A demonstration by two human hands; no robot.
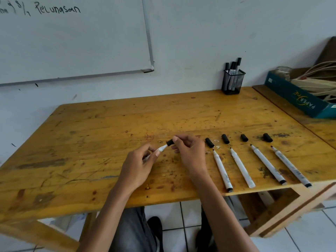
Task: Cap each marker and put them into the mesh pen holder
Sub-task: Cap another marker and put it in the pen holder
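My left hand (pixel 139 167) grips a white marker (pixel 162 148) with its tip pointing up and to the right. My right hand (pixel 189 151) pinches a black cap (pixel 169 142) right at that tip; whether the cap is seated I cannot tell. To the right, several uncapped white markers lie side by side on the table, the nearest one (pixel 222 170) beside my right wrist. A loose black cap (pixel 209 142) lies just beyond each marker's tip. The black mesh pen holder (pixel 233 82) stands at the table's far edge by the wall, with several capped markers upright in it.
The yellow wooden table (pixel 109 128) is scratched and stained. A teal paper box (pixel 298 99) with cables and a jar sits on a second table at the right. A whiteboard (pixel 72 39) hangs on the wall behind.
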